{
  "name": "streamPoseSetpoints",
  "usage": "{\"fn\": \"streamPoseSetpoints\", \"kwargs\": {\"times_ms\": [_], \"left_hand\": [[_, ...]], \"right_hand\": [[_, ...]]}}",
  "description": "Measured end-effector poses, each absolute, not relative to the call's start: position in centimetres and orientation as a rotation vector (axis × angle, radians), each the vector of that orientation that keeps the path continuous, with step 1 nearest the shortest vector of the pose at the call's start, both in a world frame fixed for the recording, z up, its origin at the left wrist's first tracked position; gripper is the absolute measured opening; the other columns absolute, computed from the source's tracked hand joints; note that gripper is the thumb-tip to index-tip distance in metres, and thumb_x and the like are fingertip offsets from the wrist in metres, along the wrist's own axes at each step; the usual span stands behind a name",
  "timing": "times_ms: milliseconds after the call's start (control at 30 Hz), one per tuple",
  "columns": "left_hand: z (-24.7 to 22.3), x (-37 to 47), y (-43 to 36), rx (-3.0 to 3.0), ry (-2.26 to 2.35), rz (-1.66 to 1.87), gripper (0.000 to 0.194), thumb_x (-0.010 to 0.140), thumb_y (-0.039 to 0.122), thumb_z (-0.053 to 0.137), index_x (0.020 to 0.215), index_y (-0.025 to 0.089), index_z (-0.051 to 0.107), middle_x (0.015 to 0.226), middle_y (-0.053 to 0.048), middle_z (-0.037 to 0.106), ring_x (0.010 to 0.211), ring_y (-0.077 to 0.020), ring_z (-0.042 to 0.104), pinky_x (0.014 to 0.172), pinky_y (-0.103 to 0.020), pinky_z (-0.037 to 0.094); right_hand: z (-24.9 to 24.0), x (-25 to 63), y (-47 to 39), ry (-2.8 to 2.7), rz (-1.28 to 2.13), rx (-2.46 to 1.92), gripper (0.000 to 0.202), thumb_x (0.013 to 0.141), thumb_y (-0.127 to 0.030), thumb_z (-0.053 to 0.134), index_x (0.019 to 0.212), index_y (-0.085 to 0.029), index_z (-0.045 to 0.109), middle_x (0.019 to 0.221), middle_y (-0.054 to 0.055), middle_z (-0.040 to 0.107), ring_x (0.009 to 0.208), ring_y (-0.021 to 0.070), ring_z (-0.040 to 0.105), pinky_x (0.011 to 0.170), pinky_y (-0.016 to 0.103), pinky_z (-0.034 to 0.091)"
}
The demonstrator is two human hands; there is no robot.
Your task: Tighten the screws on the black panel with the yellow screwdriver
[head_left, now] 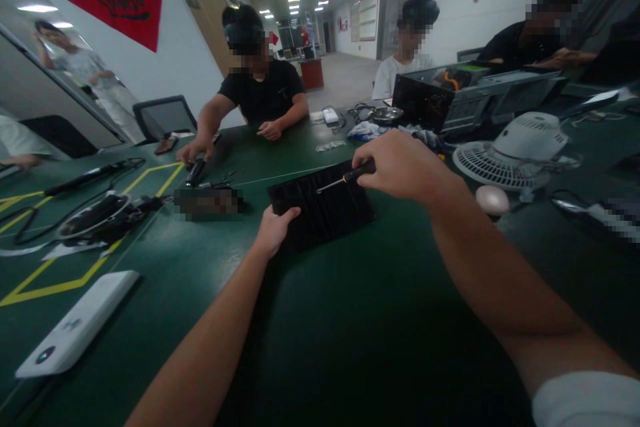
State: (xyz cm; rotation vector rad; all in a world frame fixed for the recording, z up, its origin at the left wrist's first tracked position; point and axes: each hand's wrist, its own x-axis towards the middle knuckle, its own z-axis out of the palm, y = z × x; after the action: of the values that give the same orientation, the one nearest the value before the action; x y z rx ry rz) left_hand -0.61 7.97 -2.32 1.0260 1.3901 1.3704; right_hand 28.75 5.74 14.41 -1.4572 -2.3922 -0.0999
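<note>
A person's bare left hand (pixel 274 230) grips a flat, black, rectangular piece with raised ridges (pixel 345 215) by its left side, the thumb pressed on top and the other fingers mostly hidden beneath. The black piece is at the centre, above a dark green tabletop (pixel 380 320); whether it rests there cannot be told. The right hand (pixel 400 163) has its fingers clamped around the black handle of a slim metal screwdriver with a yellow ring (pixel 361 171). Its shaft points left across the ridged piece, the tip over its upper middle; contact is unclear. To the right lie a white plastic fan (pixel 533 140) and, just beside it, a pale rounded object (pixel 493 200). Behind the fan stands an open computer case (pixel 467 103). At near left lies a long white box-shaped device (pixel 77 323). Across the tabletop, a co-worker in a black T-shirt (pixel 270 90) reaches one hand to a small dark object (pixel 195 173).
</note>
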Motion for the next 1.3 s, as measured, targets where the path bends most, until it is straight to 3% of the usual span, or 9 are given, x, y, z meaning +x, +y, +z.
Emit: {"fn": "streamPoseSetpoints", "kwargs": {"times_ms": [467,700,1033,1300], "left_hand": [[-2.16,-0.55,7.85,1.022,1.389,1.373,0.055,0.054,0.034,0.097,0.1,0.018,0.072,0.092,-0.007,0.079,0.086,-0.0296,0.078,0.09,-0.048,0.064],[-2.5,-0.71,8.1,1.026,1.393,1.381,0.054,0.053,0.036,0.097,0.097,0.017,0.073,0.093,-0.007,0.08,0.083,-0.0274,0.077,0.088,-0.046,0.065],[-2.31,-0.59,7.99,1.022,1.388,1.372,0.054,0.053,0.036,0.096,0.098,0.016,0.073,0.092,-0.006,0.08,0.084,-0.0269,0.077,0.085,-0.044,0.064],[-2.32,-0.7,8.0,1.027,1.397,1.363,0.053,0.054,0.036,0.096,0.099,0.017,0.073,0.092,-0.007,0.08,0.083,-0.0276,0.077,0.085,-0.044,0.064]], "right_hand": [[14.54,28.66,5.53,-2.378,-0.099,-1.489,0.028,0.085,-0.026,0.07,0.105,-0.023,0.089,0.098,0.011,0.084,0.094,0.0294,0.075,0.078,0.038,0.051],[14.82,28.38,5.17,-2.425,-0.081,-1.574,0.032,0.092,-0.037,0.069,0.11,-0.022,0.089,0.104,0.015,0.084,0.101,0.035,0.076,0.082,0.042,0.053],[14.56,28.33,5.37,-2.528,-0.09,-1.719,0.052,0.105,-0.045,0.048,0.118,-0.012,0.085,0.114,0.025,0.081,0.111,0.0416,0.076,0.089,0.05,0.056],[15.01,28.98,5.14,-2.402,-0.11,-1.617,0.036,0.101,-0.043,0.059,0.112,-0.02,0.085,0.107,0.016,0.083,0.102,0.0349,0.075,0.083,0.042,0.05]]}}
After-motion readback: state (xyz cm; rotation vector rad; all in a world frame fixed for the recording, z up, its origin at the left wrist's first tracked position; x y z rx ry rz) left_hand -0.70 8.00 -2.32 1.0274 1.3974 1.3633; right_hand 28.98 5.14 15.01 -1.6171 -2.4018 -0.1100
